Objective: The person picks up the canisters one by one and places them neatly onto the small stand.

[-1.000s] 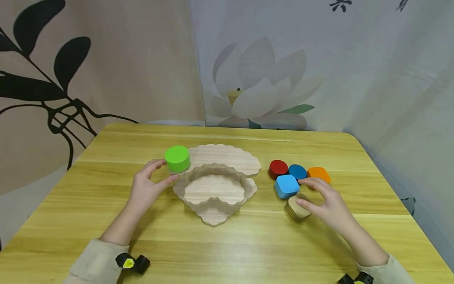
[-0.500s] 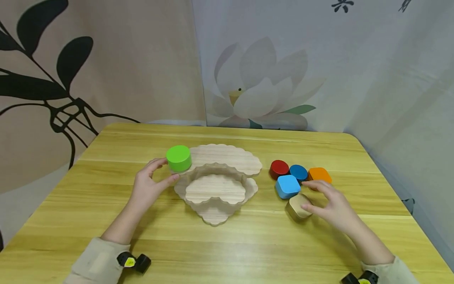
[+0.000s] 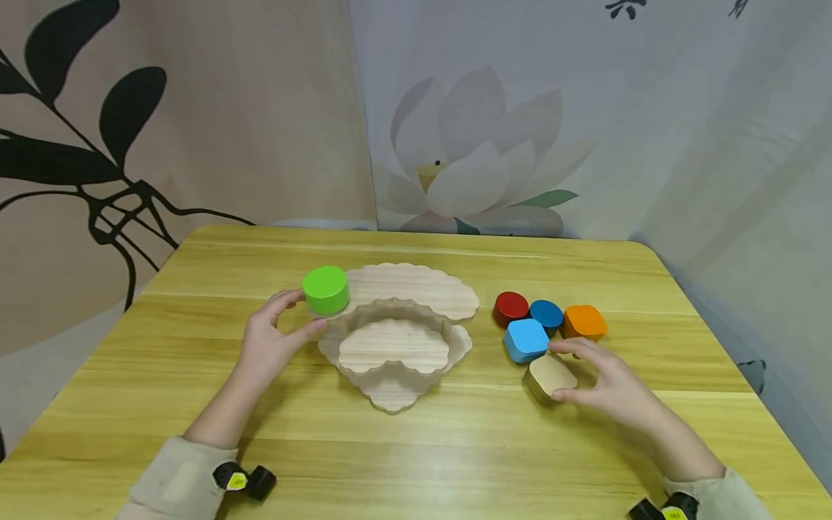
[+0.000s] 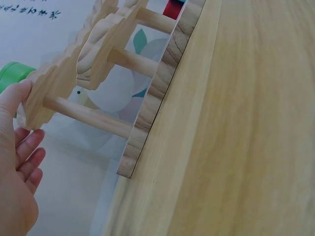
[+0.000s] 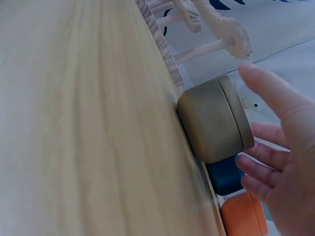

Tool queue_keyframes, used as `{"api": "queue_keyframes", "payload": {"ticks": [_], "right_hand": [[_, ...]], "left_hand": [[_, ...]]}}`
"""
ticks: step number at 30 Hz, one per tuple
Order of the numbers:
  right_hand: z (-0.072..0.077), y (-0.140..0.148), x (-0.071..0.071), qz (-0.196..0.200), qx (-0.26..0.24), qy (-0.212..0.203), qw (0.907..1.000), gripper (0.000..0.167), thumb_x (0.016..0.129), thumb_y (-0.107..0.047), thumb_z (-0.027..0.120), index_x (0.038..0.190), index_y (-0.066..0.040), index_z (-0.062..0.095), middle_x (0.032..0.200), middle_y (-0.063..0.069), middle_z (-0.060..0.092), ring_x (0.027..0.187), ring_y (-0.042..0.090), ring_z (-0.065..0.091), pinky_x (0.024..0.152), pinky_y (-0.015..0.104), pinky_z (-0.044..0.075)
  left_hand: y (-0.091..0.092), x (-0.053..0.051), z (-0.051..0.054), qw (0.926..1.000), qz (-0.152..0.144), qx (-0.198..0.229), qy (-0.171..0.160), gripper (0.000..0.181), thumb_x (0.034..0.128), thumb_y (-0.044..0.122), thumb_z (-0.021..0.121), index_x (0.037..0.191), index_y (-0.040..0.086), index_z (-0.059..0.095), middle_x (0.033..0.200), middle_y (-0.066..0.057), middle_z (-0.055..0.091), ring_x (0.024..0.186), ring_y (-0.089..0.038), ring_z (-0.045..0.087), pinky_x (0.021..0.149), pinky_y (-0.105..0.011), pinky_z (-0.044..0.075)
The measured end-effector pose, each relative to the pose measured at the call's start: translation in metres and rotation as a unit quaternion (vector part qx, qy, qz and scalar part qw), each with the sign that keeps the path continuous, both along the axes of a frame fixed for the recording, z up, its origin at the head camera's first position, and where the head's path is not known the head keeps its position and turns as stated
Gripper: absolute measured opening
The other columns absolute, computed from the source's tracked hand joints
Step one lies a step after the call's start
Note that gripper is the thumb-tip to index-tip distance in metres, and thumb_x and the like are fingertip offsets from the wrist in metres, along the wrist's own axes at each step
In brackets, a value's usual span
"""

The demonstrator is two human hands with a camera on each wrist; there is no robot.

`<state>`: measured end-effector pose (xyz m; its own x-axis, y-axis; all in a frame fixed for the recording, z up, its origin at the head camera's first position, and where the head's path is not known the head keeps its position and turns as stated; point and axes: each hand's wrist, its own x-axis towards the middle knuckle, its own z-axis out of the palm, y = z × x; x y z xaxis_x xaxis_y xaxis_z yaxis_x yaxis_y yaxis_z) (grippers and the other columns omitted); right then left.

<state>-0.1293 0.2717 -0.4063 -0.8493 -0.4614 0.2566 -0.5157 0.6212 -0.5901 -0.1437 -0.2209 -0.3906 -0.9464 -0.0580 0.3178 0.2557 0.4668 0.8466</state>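
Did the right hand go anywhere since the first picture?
Yes, a little. In the head view, the right hand has slid slightly nearer the camera, judged against the light blue block, which has stayed put on the table.

Pinching the left end of the pale wooden stand [image 3: 416,289] with the left hand [image 3: 269,347], just beside the green round piece [image 3: 326,290] on its upper tier. Spreading the thumb and fingers of the right hand [image 3: 614,383] about the right side of the tan rounded piece [image 3: 550,375] on the wooden surface [image 3: 455,462]. Facing a close cluster beyond: the light blue rounded piece [image 3: 526,341] just behind the tan one, the red round piece [image 3: 510,308] and blue round piece [image 3: 547,315] side by side farther back, the orange rounded piece [image 3: 584,322] to their right. Wearing pale sleeves [image 3: 172,477] and black wrist devices [image 3: 261,483]. Looking toward a backdrop [image 3: 650,130] printed with dark leaves [image 3: 70,43] and a pale flower [image 3: 477,155].
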Motion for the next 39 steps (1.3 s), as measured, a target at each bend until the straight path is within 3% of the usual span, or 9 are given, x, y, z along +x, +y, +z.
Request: {"api": "queue_keyframes", "payload": {"ticks": [7,12,20,29,39], "right_hand": [[-0.003,0.000,0.000,0.000,0.012,-0.013,0.9998,0.067,0.072,-0.027,0.085,0.130,-0.010,0.056,0.126,0.004,0.057,0.108,0.028,0.056,0.086,0.045,0.048],[-0.004,0.001,-0.001,0.001,0.014,-0.010,0.9999,0.065,0.072,-0.028,0.085,0.128,-0.010,0.058,0.124,0.003,0.058,0.108,0.025,0.055,0.089,0.033,0.048],[-0.009,0.000,-0.001,0.002,0.004,0.014,0.9999,0.063,0.068,-0.027,0.088,0.123,-0.010,0.062,0.121,0.002,0.060,0.106,0.018,0.055,0.091,0.012,0.038],[-0.012,-0.003,0.000,0.000,0.003,0.039,0.9992,0.061,0.066,-0.027,0.089,0.120,-0.012,0.065,0.117,-0.001,0.060,0.104,0.016,0.055,0.091,0.013,0.038],[-0.006,-0.009,0.001,0.002,-0.051,0.070,0.9962,0.063,0.059,-0.014,0.092,0.117,-0.009,0.067,0.115,0.002,0.062,0.107,0.009,0.052,0.093,0.010,0.034]], "left_hand": [[0.001,-0.001,0.000,1.0000,0.003,0.000,-0.004,0.057,0.0783,0.023,0.081,0.126,0.002,0.059,0.130,-0.016,0.054,0.122,-0.034,0.041,0.103,-0.063,0.026],[0.001,-0.001,0.000,1.0000,0.004,-0.001,0.000,0.056,0.0781,0.021,0.081,0.125,0.002,0.059,0.129,-0.016,0.055,0.121,-0.034,0.042,0.102,-0.063,0.027],[0.001,-0.001,0.000,1.0000,0.001,0.001,0.002,0.054,0.0781,0.014,0.081,0.125,0.001,0.059,0.128,-0.016,0.055,0.121,-0.034,0.041,0.103,-0.063,0.026],[0.001,-0.001,0.000,1.0000,-0.003,0.004,0.003,0.054,0.0783,0.017,0.081,0.125,0.001,0.059,0.128,-0.016,0.055,0.121,-0.035,0.041,0.102,-0.064,0.025],[0.000,0.000,0.000,1.0000,0.005,-0.001,-0.005,0.056,0.0784,0.020,0.081,0.126,0.002,0.059,0.129,-0.015,0.054,0.122,-0.034,0.041,0.103,-0.063,0.027]]}}
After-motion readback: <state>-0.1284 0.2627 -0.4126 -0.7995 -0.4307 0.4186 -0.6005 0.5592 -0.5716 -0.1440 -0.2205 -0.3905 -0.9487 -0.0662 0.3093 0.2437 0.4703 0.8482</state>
